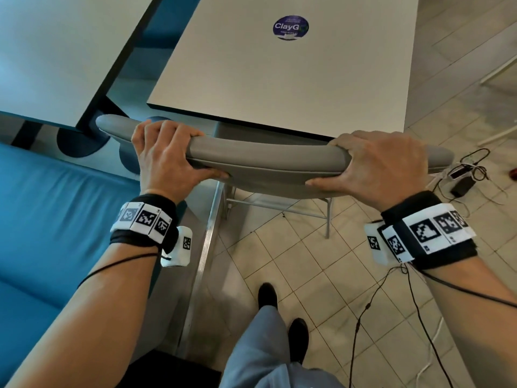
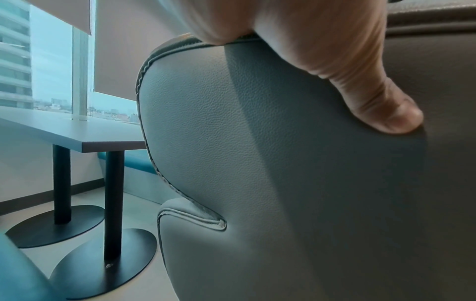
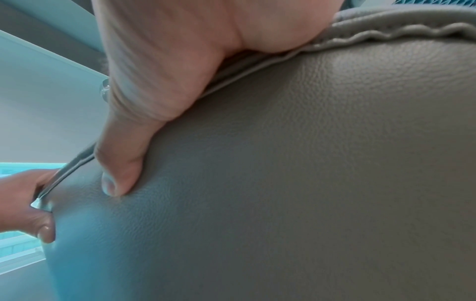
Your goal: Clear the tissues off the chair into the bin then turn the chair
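Both hands grip the top edge of the grey chair (image 1: 263, 158), which runs across the middle of the head view with its seat tucked out of sight under the worktop (image 1: 293, 79). The left hand (image 1: 165, 158) curls its fingers over the far side of the backrest and presses its thumb (image 2: 381, 110) into the near face; the right hand (image 1: 380, 163) does the same near the right end, its thumb (image 3: 121, 167) dimpling the upholstery. No tissues or bin appear in any view, so whether the clearing is finished cannot be told.

The turn looks like the step in hand, and the room for it is tight. The seat under the worktop could catch the edge if the chair is swung before being drawn back. The blue bench (image 1: 56, 219) at the left of the frame lies close to the chair's left end. Loose cables (image 1: 464, 169) at the right edge lie near the chair legs (image 1: 327, 219) and could snag.
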{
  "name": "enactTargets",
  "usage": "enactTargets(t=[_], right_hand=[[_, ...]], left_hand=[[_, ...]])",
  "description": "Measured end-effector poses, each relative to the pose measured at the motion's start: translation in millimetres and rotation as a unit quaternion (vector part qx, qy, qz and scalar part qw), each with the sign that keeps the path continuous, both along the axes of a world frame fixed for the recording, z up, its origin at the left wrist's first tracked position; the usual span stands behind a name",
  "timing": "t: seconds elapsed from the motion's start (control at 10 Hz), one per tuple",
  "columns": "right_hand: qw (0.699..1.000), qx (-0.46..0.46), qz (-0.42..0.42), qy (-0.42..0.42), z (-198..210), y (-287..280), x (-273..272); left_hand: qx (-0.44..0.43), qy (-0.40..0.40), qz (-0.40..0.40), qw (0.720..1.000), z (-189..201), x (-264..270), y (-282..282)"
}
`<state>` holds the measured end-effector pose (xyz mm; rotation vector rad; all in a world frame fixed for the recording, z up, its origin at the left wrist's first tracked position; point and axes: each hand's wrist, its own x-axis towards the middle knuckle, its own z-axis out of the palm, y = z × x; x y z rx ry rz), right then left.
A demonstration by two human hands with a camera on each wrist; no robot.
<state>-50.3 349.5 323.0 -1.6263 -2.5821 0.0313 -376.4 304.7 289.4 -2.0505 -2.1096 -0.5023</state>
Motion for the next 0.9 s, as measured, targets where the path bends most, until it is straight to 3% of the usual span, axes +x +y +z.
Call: enactTargets(t=[0.5, 0.7, 0.8, 0.9], right_hand=[[0.999, 0.024, 0.002, 0.046, -6, -12, 5], [0.995, 0.046, 0.006, 0.091, -9, -29, 2], [0.963, 0.107, 0.107, 0.223, -13, -62, -6], [0.925, -0.005, 0.244, 0.292, -27, -101, -4]], left_hand=[[0.029, 0.008, -0.02, 0.999, -4, -1, -9], [0.04, -0.01, 0.027, 0.999, -20, 12, -34], [0.057, -0.031, 0.057, 0.996, -34, 29, -53], [0.021, -0.072, 0.092, 0.993, -47, 44, -79]])
